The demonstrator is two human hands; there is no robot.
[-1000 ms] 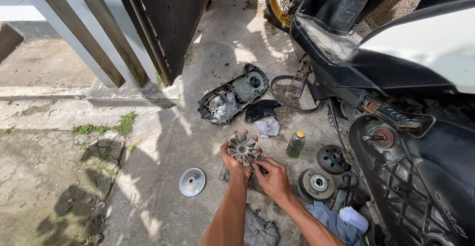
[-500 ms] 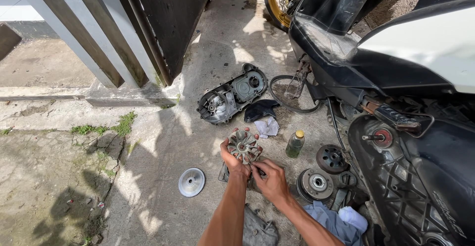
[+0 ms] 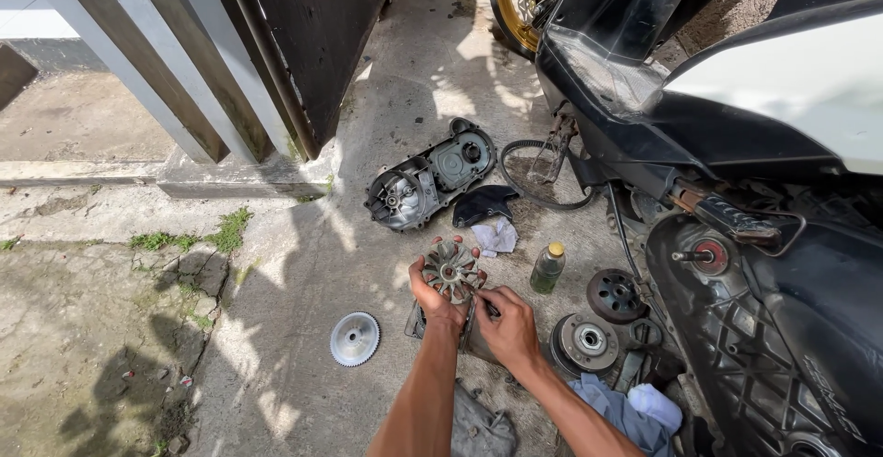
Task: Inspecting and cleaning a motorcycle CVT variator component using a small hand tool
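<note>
**Finned disc held over the concrete beside the scooter**

Left hand [image 3: 432, 299] holds a round finned metal disc [image 3: 451, 271] from below, fingers [image 3: 457, 243] curled over its far rim and clamped on it. The disc is tilted face-up, above the concrete floor [image 3: 303, 264], just in front of the person.

Right hand [image 3: 509, 328] sits just beside the disc's lower right edge, fingers pinched together on a small dark tool [image 3: 487, 308]; what kind of tool, cannot tell.

Around the hands:
- Small toothed silver disc [image 3: 355, 338] lies flat on the floor, left of the forearms, apart from them.
- Dark engine cover [image 3: 430, 176] lies open-side up, beyond the hands.
- Black piece [image 3: 484, 203] and a crumpled white rag [image 3: 496, 234] lie between the cover and the finned disc.
- Small bottle [image 3: 548, 268] with yellow cap stands upright right of the disc.
- Two round drum-like parts [image 3: 589, 339] [image 3: 614, 294] rest near the scooter [image 3: 763, 190].
- Light blue cloth [image 3: 616, 411] lies by the right forearm.
</note>
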